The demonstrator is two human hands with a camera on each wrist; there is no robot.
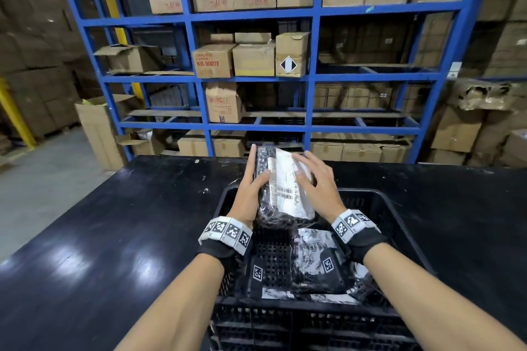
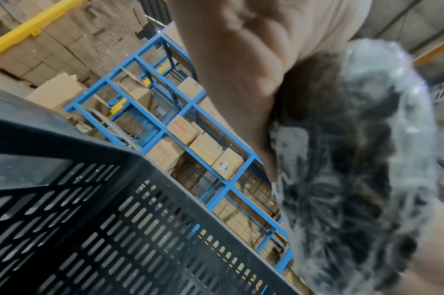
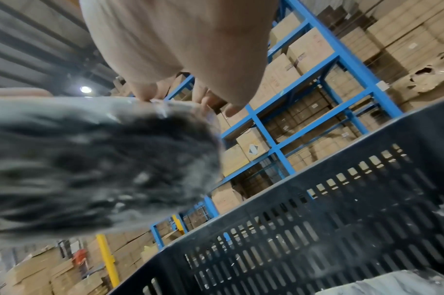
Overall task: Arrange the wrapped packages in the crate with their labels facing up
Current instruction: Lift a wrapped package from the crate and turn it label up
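A black wrapped package [image 1: 285,188] with a white barcode label [image 1: 288,179] on top hangs over the far end of the black slotted crate [image 1: 285,319]. My left hand [image 1: 251,179] grips its left edge, thumb on top. My right hand [image 1: 310,177] lies on the label with fingers spread and fairly straight. More wrapped packages [image 1: 316,262] lie in the crate's right and near part, one showing a white label. In the left wrist view the package [image 2: 354,159] sits against my left hand's palm [image 2: 241,69], above the crate [image 2: 89,219]. In the right wrist view my right hand [image 3: 177,40] touches the package's [image 3: 89,159] top, above the crate [image 3: 316,229].
The crate stands on a glossy black table [image 1: 114,222]. Behind the table rises blue steel shelving [image 1: 256,17] loaded with cardboard boxes. An open carton [image 1: 97,128] stands on the floor to the left.
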